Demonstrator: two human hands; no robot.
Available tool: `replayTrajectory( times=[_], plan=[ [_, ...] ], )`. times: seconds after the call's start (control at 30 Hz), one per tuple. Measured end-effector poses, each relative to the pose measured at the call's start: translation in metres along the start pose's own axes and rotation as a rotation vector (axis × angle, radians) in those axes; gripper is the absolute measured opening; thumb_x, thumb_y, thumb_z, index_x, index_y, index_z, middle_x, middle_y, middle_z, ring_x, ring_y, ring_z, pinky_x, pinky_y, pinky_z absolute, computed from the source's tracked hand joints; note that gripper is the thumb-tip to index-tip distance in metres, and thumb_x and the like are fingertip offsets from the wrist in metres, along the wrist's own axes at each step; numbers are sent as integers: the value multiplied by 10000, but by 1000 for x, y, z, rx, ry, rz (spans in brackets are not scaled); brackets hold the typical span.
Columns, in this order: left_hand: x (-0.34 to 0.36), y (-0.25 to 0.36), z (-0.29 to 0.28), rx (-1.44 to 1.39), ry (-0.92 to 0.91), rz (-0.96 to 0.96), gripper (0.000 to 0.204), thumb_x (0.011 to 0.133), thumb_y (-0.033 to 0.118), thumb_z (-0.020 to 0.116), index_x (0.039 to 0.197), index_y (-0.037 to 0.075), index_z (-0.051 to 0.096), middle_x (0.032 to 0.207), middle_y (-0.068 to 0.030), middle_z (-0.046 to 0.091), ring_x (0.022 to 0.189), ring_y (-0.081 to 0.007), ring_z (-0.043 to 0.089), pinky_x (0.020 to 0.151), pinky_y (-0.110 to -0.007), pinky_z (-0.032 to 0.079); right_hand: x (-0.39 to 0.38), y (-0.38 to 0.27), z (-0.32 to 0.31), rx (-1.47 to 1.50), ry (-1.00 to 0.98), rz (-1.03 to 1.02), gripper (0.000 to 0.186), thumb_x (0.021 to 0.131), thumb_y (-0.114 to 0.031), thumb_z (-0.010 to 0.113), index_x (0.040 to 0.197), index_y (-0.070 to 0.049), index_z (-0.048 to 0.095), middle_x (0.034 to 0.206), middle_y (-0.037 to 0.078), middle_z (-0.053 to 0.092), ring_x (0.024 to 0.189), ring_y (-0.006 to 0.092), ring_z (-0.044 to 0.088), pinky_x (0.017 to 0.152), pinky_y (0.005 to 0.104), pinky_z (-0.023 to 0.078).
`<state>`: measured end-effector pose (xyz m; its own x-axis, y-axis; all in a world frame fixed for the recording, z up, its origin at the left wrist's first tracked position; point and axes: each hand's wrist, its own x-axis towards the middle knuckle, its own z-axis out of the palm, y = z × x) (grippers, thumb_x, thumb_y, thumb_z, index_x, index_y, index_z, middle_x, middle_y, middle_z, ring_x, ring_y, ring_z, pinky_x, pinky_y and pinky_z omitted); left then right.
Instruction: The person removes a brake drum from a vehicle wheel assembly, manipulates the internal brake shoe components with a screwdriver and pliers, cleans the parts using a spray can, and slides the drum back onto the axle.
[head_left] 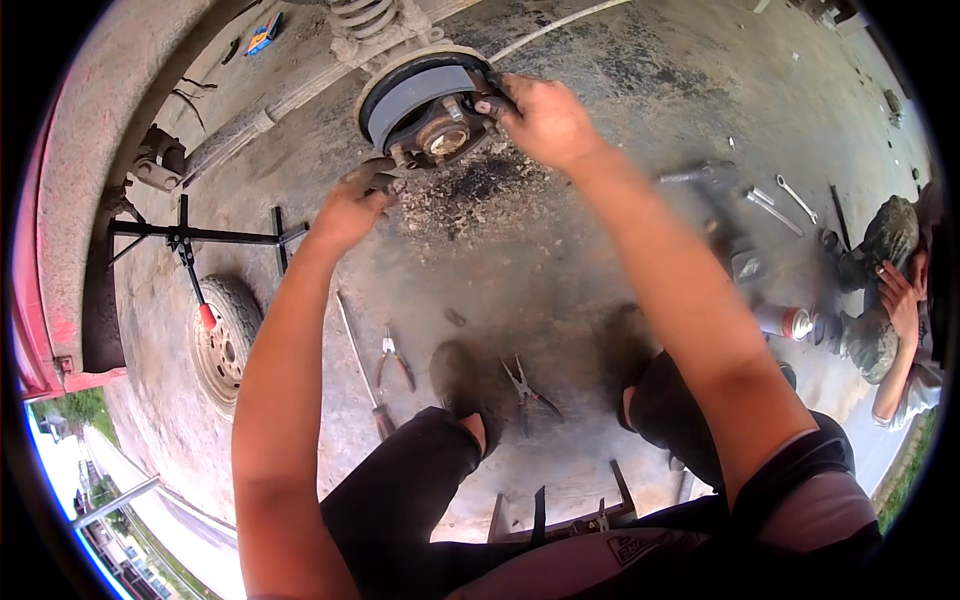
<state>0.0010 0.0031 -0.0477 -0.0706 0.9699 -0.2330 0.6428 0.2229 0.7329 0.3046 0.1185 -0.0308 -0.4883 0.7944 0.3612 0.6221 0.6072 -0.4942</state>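
A drum brake assembly with a grey-lined brake shoe curves round a rusty wheel hub at the end of the axle. My right hand grips the shoe's right end, thumb toward the hub and fingers behind the edge. At the lower left of the assembly, my left hand has its fingers curled against the shoe's other end; its fingertips are partly hidden. Both hands are dark with grime. Below the hub, dirt and black dust lie scattered on the concrete.
Between and beside my feet lie pliers, orange-handled pliers and a long screwdriver. A spare wheel and a black stand are at left. Wrenches, a spray can and a seated person are at right.
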Motion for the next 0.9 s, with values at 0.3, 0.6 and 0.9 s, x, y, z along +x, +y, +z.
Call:
replayTrajectory(
  times=[0.3,0.6,0.9],
  plan=[
    [0,42,-34,407,204,223,481,975,321,689,1311,-17,620,1119,-236,729,1027,-359,718,898,-429,555,18,-10,-15,92,-68,158,311,919,-373,724,1028,-87,781,800,189,718,795,395,701,780,478,566],
    [-5,15,-12,492,249,205,389,918,281,728,1230,53,687,1103,-203,733,1020,-400,702,865,-461,561,7,-25,4,55,-56,180,374,865,-206,746,1192,-31,691,1050,219,738,979,397,717,872,470,576],
    [5,18,-11,453,317,326,326,916,164,649,1223,63,685,1129,-197,721,1031,-418,684,911,-480,554,12,-25,1,-8,-64,219,364,918,-326,751,1143,-41,720,889,211,732,854,385,724,784,466,574]
  ],
)
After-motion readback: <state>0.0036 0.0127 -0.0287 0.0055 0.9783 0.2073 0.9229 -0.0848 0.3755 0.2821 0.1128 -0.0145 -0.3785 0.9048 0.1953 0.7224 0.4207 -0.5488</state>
